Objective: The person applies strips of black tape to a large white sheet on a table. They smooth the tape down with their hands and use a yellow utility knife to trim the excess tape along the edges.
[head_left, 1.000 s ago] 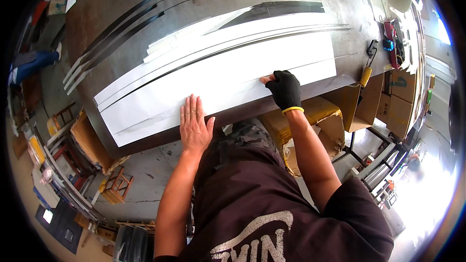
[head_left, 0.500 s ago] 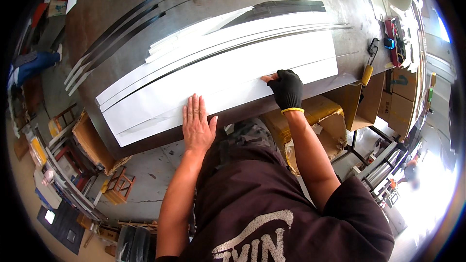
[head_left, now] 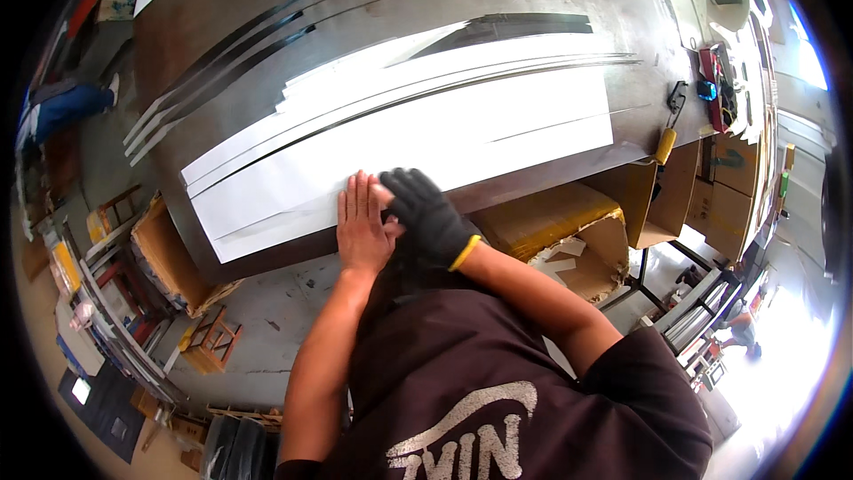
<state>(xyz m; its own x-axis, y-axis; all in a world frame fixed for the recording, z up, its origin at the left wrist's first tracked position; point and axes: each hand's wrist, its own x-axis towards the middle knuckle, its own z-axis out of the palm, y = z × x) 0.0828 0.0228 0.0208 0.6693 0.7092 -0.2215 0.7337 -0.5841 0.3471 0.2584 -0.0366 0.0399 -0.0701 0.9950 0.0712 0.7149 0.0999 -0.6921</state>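
A long white sheet point(head_left: 533, 105) lies along the near edge of the dark table point(head_left: 613, 0). My bare left hand point(head_left: 362, 227) rests flat on the sheet's near edge, fingers stretched away from me. Right beside it is my right hand point(head_left: 423, 213), in a black glove that leaves some fingertips bare. Its fingers look stretched out towards the left hand, somewhat blurred, with nothing visible in them. A thin line runs along the sheet near its front edge; my hands hide its middle. Narrow strips point(head_left: 400, 89) lie along the sheet's far side.
Dark thin strips point(head_left: 231, 53) lie at the table's far left. A yellow-handled tool point(head_left: 666, 144) is at the right edge, near a red box point(head_left: 715, 89). Open cardboard boxes point(head_left: 569, 222) stand below the near edge. At far left a person's blue-clad leg point(head_left: 71, 111) shows.
My right hand has moved left along the sheet's near edge, up to my left hand, and its fingers have straightened from a pinch-like curl. My left hand stays in place.
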